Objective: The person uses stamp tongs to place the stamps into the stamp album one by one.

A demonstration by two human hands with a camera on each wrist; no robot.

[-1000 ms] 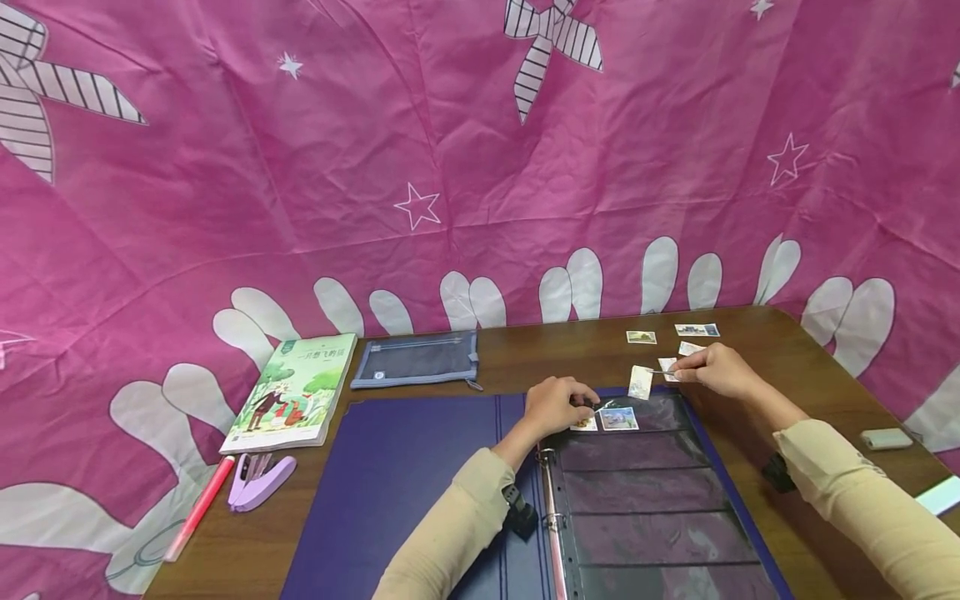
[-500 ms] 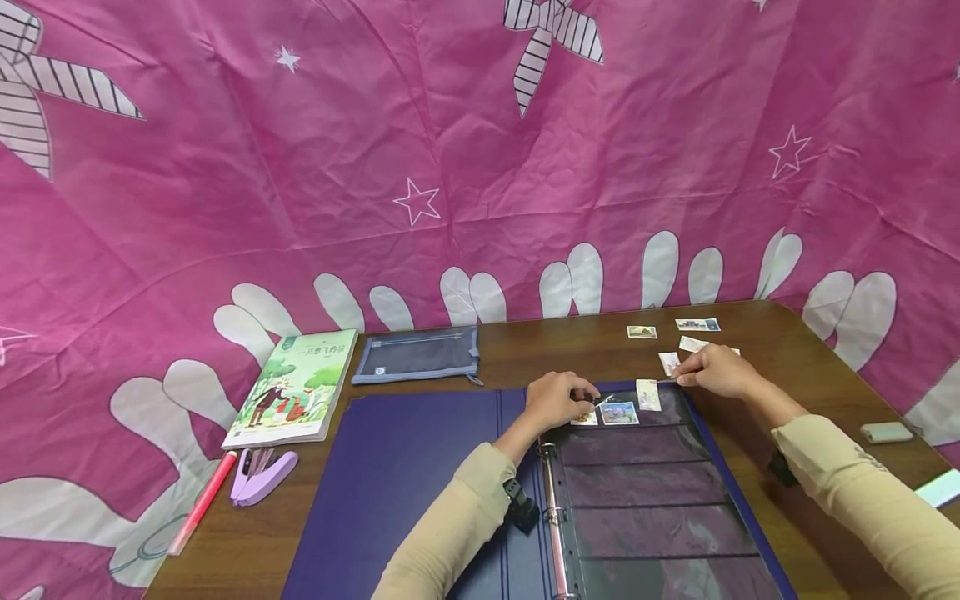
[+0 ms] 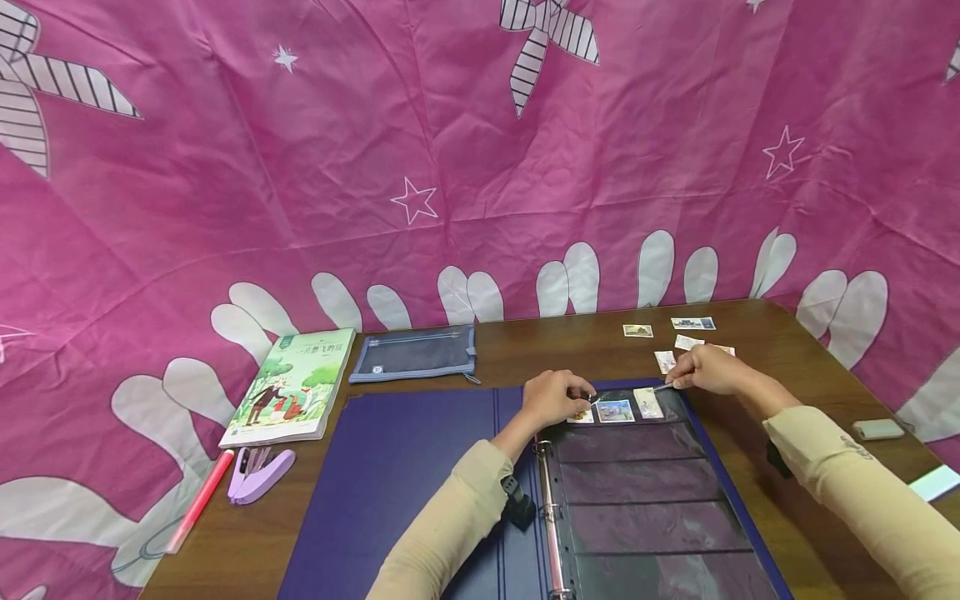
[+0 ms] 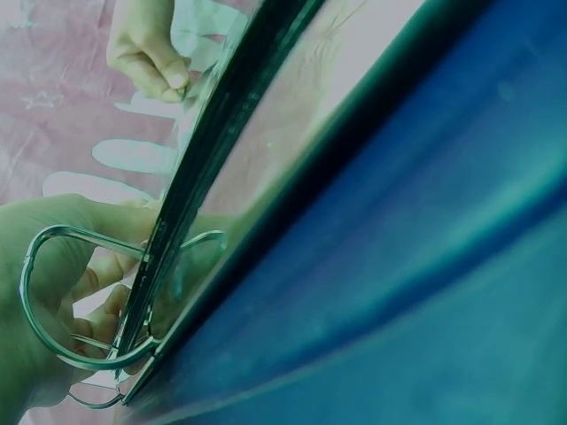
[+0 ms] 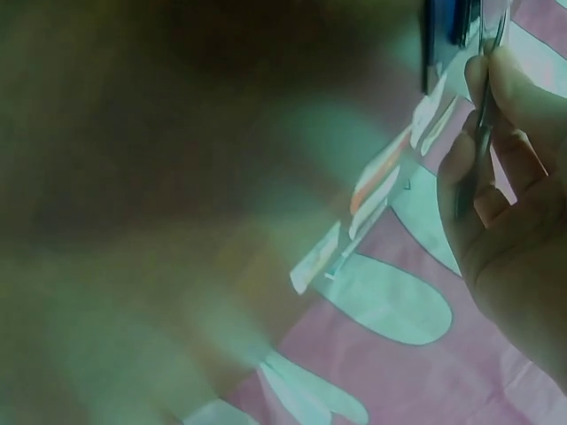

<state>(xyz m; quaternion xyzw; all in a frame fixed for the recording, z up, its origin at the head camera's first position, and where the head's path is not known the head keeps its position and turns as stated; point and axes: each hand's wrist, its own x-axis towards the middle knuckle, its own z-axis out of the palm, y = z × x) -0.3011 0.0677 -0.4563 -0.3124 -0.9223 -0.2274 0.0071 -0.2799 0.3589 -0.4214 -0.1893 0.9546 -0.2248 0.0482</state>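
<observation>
My right hand (image 3: pixel 711 369) pinches metal tweezers (image 5: pixel 485 115); their tips reach a pale stamp (image 3: pixel 648 403) at the top pocket row of a dark album page (image 3: pixel 637 485). Whether the stamp's lower edge is inside the pocket, I cannot tell. The page sits in an open blue ring binder (image 3: pixel 420 450). At the row's left end, my left hand (image 3: pixel 553 398) pinches the clear pocket film with curled fingers. Partly under those fingers lies one stamp, and beside it a blue picture stamp (image 3: pixel 615 411). Binder rings (image 4: pixel 53 230) partly cover the left hand in the left wrist view.
Beyond the binder lie several loose stamps (image 3: pixel 637 331). At left are a green book (image 3: pixel 288 387), a mesh zip pouch (image 3: pixel 412 354), a purple stapler-like tool (image 3: pixel 261 477) and a red pen (image 3: pixel 198 500). A small pale block (image 3: pixel 877 429) lies far right.
My right hand has brought the pale stamp down and slightly right, from above the page's top edge onto the top pocket row. The left hand has stayed in place.
</observation>
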